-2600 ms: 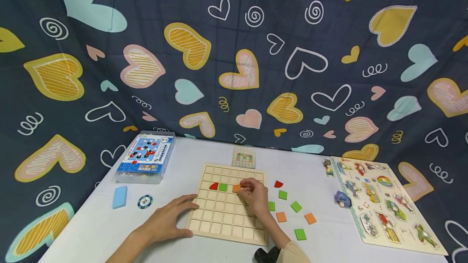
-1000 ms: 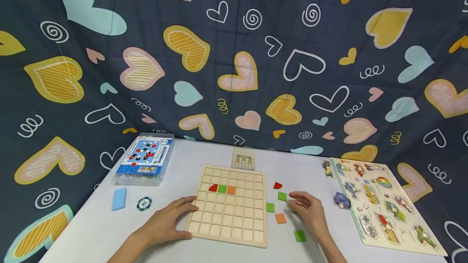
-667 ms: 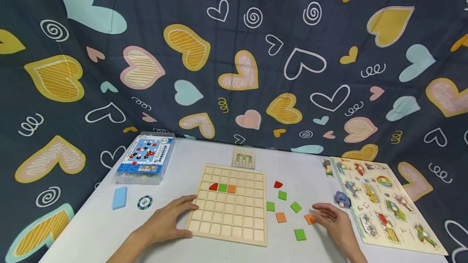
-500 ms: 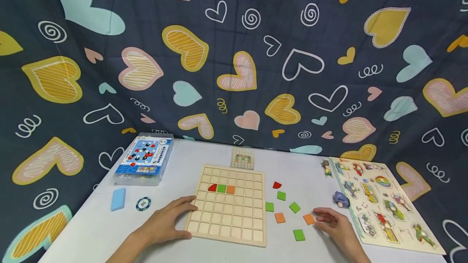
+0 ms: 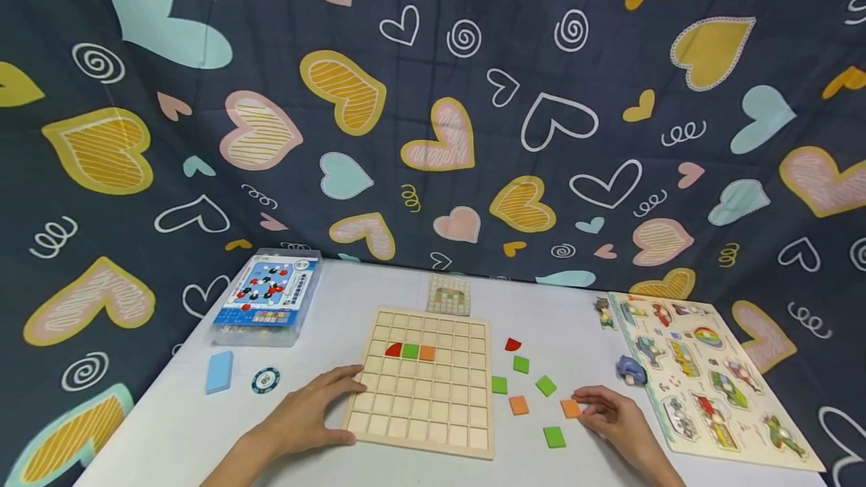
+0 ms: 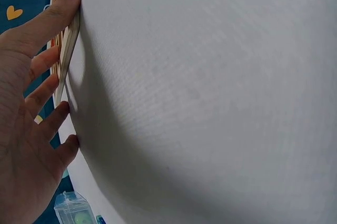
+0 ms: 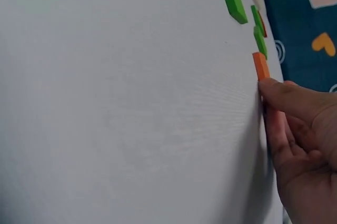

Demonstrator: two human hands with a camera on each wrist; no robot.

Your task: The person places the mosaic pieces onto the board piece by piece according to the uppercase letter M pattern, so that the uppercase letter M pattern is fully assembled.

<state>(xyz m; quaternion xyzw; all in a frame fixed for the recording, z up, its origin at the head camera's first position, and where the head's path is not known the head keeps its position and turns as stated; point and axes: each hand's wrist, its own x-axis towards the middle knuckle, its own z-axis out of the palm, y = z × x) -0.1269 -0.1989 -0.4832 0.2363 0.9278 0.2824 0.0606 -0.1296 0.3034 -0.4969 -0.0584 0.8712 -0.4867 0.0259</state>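
Right hand [image 5: 612,421] rests on the worktop [image 5: 169,427], fingers curled, fingertips touching the near edge of an orange tile [image 5: 570,408]. The right wrist view shows a fingertip against the tile's end; tile lies flat on the worktop, not lifted. Whether the thumb grips it, cannot tell.

Left hand [image 5: 304,412] lies flat with fingers spread and straight, pressing the left edge of the grid board [image 5: 422,427]. It holds nothing.

Board count: three tiles seated in one row, side by side: one red quarter-round [image 5: 393,350], one green [image 5: 410,351], one orange [image 5: 427,352]. Other cells bare.

Loose tiles right of the board, counted:
- green squares, four: [image 5: 499,385], [image 5: 520,364], [image 5: 545,385], [image 5: 554,437]
- orange squares, two: the touched one, and another [image 5: 519,404] just left of it
- red quarter-round, one [image 5: 513,343]

Seven loose in all, well apart from each other.

Elsewhere on the worktop: one pattern card [image 5: 448,295] behind the board; one clear box [image 5: 267,299] far left; one blue block [image 5: 219,371] and one round chip [image 5: 265,379] near it; one picture puzzle [image 5: 704,374] at right, with one small blue toy [image 5: 631,370] beside its edge.
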